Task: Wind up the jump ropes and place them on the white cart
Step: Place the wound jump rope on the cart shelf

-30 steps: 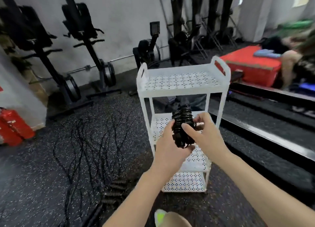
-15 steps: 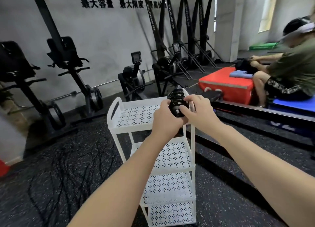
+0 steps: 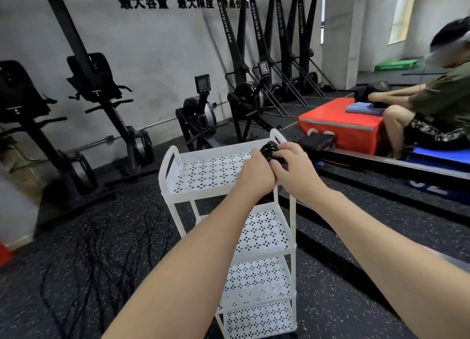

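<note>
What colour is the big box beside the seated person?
The box is red with a pale strip along its top edge, seen in the head view.

both hands lowered the wound rope point(image 3: 270, 149) onto the cart's top shelf point(image 3: 203, 173).

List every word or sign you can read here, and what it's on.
"最大容量 最大限度": black characters on the wall; a third group is blocked.
Larger Latin letters above: cut off by the frame.
"SKI MACHINES", roughly: white print on the black uprights.
Red box marks and monitor screen: unreadable.
</note>
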`<state>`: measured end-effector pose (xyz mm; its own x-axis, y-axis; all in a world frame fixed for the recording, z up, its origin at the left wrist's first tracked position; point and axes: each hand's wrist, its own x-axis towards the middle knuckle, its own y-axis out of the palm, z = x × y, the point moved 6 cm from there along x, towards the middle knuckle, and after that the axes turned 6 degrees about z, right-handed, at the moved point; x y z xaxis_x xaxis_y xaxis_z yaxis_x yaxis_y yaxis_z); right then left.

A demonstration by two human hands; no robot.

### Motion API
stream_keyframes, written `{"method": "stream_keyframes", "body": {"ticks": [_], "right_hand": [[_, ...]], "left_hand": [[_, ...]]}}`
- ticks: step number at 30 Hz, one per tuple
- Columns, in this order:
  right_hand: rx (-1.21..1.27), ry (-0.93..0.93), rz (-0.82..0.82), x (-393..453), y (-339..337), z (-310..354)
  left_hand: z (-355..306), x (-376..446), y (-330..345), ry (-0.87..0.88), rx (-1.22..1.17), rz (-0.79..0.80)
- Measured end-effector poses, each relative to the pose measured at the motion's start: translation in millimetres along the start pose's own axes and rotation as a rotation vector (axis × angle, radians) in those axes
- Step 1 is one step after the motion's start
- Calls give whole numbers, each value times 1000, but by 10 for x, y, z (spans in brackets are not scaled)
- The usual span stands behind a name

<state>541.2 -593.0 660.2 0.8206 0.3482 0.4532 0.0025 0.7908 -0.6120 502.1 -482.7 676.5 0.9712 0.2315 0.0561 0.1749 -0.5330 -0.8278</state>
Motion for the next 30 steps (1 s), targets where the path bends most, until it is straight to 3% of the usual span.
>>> {"method": "stream_keyframes", "body": {"ticks": [10,18,21,24,30], "right_hand": [[-143,-50,42,-115,-19,43],[-108,-207,-142,-629,-76,458],[-14,-221,-26,-980,227,721],[19,-205,189,-1376,741,998],[64,-210,645,-2276,2189,1480]], "left_hand": [[49,-137,61,61,226,34],[266,-700,-179,176,201,-79],[543,-1117,-277,203,179,-148],[997,-1587,-289,184,187,-140],[2549,-2659,-142,-76,167,-19]]}}
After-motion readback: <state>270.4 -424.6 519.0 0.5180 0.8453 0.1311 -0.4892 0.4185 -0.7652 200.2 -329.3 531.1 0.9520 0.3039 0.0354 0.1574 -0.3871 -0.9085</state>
